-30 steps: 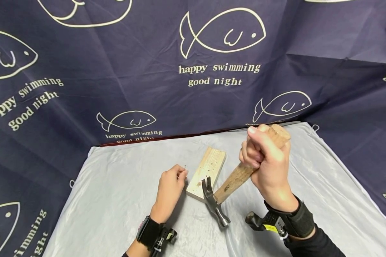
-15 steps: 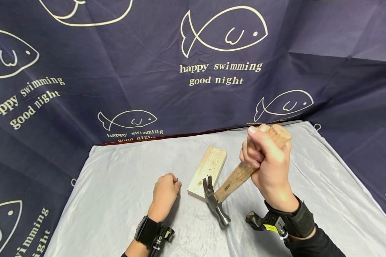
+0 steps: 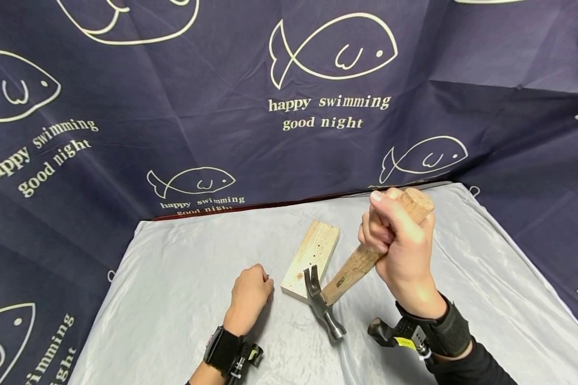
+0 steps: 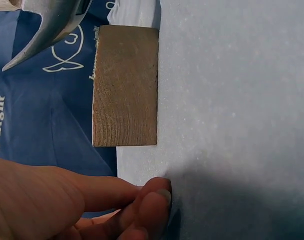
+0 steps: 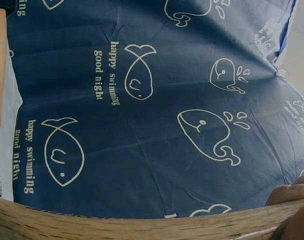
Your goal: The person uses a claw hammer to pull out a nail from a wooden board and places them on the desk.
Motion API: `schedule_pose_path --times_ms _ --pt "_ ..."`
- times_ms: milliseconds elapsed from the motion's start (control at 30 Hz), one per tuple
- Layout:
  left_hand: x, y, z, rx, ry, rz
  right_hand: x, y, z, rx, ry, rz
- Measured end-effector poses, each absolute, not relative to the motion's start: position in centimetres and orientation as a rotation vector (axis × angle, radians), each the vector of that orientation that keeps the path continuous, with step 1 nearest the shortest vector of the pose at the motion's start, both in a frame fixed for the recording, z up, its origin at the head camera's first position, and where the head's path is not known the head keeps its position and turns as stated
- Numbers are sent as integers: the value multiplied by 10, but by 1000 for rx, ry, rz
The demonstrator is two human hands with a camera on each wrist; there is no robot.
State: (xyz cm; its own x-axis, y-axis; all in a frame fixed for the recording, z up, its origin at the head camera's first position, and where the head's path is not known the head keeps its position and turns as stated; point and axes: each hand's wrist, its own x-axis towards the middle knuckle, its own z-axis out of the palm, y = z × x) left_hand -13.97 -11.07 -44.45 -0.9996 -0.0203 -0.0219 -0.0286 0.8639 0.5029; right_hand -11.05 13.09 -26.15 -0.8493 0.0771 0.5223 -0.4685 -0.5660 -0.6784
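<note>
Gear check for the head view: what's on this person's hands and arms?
Left hand and right hand: bare, no gloves. Each wrist has a wide black strap, left strap and right strap, carrying a small dark device. Right device has a yellow label. Right sleeve is black; on the left, only a dark sliver shows.
</note>
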Motion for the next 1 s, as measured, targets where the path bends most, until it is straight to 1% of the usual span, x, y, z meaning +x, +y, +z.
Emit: schedule_pose_path --times_ms 1000 --pt "-141 -108 -443 -17 3032 711 -116 132 -259 659 -1209 2438"
